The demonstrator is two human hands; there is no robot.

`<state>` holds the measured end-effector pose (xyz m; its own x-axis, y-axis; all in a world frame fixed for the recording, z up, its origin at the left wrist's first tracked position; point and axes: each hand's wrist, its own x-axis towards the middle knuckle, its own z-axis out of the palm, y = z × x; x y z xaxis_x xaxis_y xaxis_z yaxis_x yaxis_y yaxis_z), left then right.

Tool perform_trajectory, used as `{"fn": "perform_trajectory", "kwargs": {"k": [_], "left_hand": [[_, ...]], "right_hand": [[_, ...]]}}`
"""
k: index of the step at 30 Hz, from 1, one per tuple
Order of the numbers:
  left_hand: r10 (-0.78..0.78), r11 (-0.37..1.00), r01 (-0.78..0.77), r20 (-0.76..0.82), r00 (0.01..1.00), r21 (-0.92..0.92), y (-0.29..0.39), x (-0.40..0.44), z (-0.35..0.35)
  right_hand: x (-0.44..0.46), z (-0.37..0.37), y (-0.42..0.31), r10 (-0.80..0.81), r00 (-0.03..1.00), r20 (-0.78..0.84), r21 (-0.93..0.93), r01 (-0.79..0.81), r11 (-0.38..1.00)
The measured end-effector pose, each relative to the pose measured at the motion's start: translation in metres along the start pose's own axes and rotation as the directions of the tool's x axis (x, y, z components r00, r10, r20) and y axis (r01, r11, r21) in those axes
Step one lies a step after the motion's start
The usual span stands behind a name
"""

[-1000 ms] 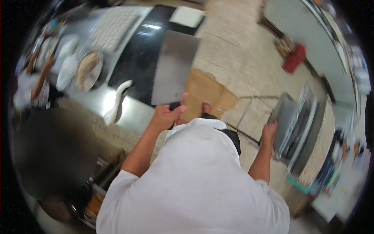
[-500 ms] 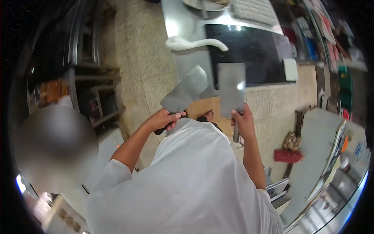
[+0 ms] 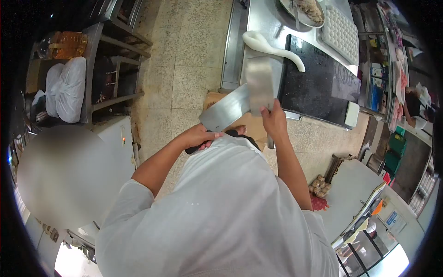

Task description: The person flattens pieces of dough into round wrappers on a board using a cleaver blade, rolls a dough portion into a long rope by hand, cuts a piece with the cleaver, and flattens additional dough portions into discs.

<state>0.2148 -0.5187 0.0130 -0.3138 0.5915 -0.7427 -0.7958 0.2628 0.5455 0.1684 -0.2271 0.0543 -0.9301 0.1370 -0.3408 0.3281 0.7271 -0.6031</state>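
Observation:
My left hand (image 3: pixel 197 138) is closed around the dark handle of a wide-bladed cleaver (image 3: pixel 224 111), held low in front of my waist. In my right hand (image 3: pixel 275 121) is a second broad metal cleaver (image 3: pixel 260 85), its blade pointing forward. The tip of the left blade meets or overlaps the right blade; whether they touch I cannot tell. Ahead on the metal table (image 3: pixel 258 22) lies a long white piece that looks like dough (image 3: pixel 258 42), thick at one end. Its thin tail rests on a wet black board (image 3: pixel 307 87).
A tray of white rounds (image 3: pixel 340 34) and a metal bowl of food (image 3: pixel 295 14) stand at the table's far side. A white block (image 3: pixel 352 114) sits at the board's near corner. On the left shelf are a white plastic bag (image 3: pixel 67 90) and an orange-filled bottle (image 3: pixel 69 45).
My right hand has moved left, bringing its blade across to the left one. The view has turned, so the table appears farther right.

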Motion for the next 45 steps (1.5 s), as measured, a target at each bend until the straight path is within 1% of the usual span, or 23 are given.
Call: {"fn": "perform_trajectory", "kwargs": {"k": [2, 8, 9, 12, 13, 16, 20, 22, 24, 25, 28, 29, 32, 33, 34, 36, 37, 38, 40, 41, 42, 44, 45], "left_hand": [[-0.003, 1.0, 0.003, 0.001, 1.0, 0.009, 0.002, 0.001, -0.001], [-0.016, 0.996, 0.018, -0.014, 1.0, 0.092, 0.004, 0.004, -0.004], [0.009, 0.997, -0.009, -0.009, 1.0, 0.076, 0.006, 0.003, -0.004], [0.009, 0.998, -0.01, 0.002, 1.0, 0.066, 0.009, 0.004, -0.003], [-0.01, 0.998, 0.011, -0.007, 1.0, 0.069, 0.01, 0.001, -0.003], [-0.037, 0.997, 0.04, -0.035, 0.999, 0.072, 0.02, -0.009, 0.003], [-0.064, 0.996, 0.067, -0.044, 0.997, 0.064, 0.001, 0.002, -0.003], [0.003, 0.999, -0.002, -0.035, 0.999, 0.039, 0.01, -0.006, 0.003], [0.017, 0.998, -0.015, -0.029, 0.999, 0.066, 0.007, -0.004, 0.001], [0.021, 0.996, -0.019, -0.022, 1.0, 0.088, 0.007, -0.002, 0.001], [-0.037, 0.996, 0.04, -0.038, 0.999, 0.082, 0.009, -0.005, 0.003], [-0.041, 0.996, 0.044, -0.048, 0.998, 0.071, 0.007, -0.006, 0.003], [0.032, 0.996, -0.029, -0.032, 0.999, 0.084, 0.014, -0.004, 0.006], [0.04, 0.996, -0.037, -0.043, 0.998, 0.086, 0.021, -0.009, 0.007], [0.039, 0.996, -0.035, -0.051, 0.998, 0.085, 0.021, -0.014, 0.009], [0.064, 0.996, -0.061, -0.046, 0.997, 0.071, 0.004, 0.0, 0.005], [0.087, 0.995, -0.084, -0.038, 0.996, 0.059, -0.001, 0.001, 0.005], [0.076, 0.996, -0.074, -0.033, 0.997, 0.057, -0.006, -0.002, 0.005], [0.045, 0.996, -0.044, -0.013, 0.999, 0.072, 0.009, -0.005, 0.005], [0.067, 0.997, -0.065, -0.021, 0.998, 0.049, 0.008, -0.003, 0.006], [0.071, 0.996, -0.07, -0.018, 0.997, 0.049, 0.008, 0.0, 0.007], [0.1, 0.995, -0.1, -0.003, 0.995, 0.006, 0.006, 0.001, 0.005], [0.094, 0.996, -0.094, -0.008, 0.996, 0.006, 0.004, -0.001, 0.004]], "right_hand": [[-0.004, 0.0, -0.004, -0.113, 0.975, 0.192, -0.115, 0.137, 0.984], [0.01, -0.005, -0.001, -0.018, 0.987, 0.161, -0.154, 0.043, 0.987], [0.002, 0.001, 0.001, -0.19, 0.965, 0.183, -0.143, 0.217, 0.966], [0.008, -0.002, 0.008, -0.215, 0.959, 0.183, -0.14, 0.242, 0.96], [0.014, -0.004, 0.007, -0.129, 0.988, 0.086, -0.107, 0.138, 0.985], [0.009, -0.005, 0.002, -0.181, 0.966, 0.186, -0.2, 0.218, 0.955], [0.012, -0.008, -0.008, -0.214, 0.966, 0.148, -0.185, 0.239, 0.953], [0.014, -0.008, -0.008, -0.112, 0.985, 0.132, -0.136, 0.13, 0.982], [0.008, 0.0, -0.004, -0.271, 0.943, 0.195, -0.146, 0.301, 0.942], [-0.002, -0.01, -0.038, -0.136, 0.919, 0.369, -0.152, 0.204, 0.967], [0.011, -0.006, -0.023, -0.11, 0.958, 0.266, -0.147, 0.153, 0.977], [0.014, -0.004, -0.018, -0.072, 0.984, 0.163, -0.013, 0.075, 0.997], [-0.005, 0.001, -0.045, 0.092, 0.932, 0.351, 0.089, -0.13, 0.987], [-0.007, 0.03, -0.003, -0.433, 0.882, 0.185, -0.127, 0.459, 0.879], [-0.01, 0.029, -0.007, -0.43, 0.883, 0.19, -0.127, 0.456, 0.881], [-0.009, 0.026, -0.024, -0.023, 0.953, 0.304, 0.11, -0.011, 0.994], [-0.006, 0.013, -0.043, 0.199, 0.923, 0.33, 0.208, -0.276, 0.938], [-0.012, 0.016, -0.043, 0.208, 0.919, 0.334, 0.208, -0.288, 0.935], [-0.011, 0.016, -0.046, 0.078, 0.949, 0.306, 0.123, -0.121, 0.985], [-0.009, 0.055, 0.005, -0.416, 0.906, 0.08, -0.056, 0.421, 0.905], [-0.009, 0.052, 0.0, -0.417, 0.906, 0.078, -0.061, 0.422, 0.905], [-0.007, 0.048, -0.011, -0.147, 0.965, 0.216, 0.109, 0.126, 0.986], [-0.003, 0.02, -0.051, 0.327, 0.88, 0.344, 0.139, -0.392, 0.909]]}}
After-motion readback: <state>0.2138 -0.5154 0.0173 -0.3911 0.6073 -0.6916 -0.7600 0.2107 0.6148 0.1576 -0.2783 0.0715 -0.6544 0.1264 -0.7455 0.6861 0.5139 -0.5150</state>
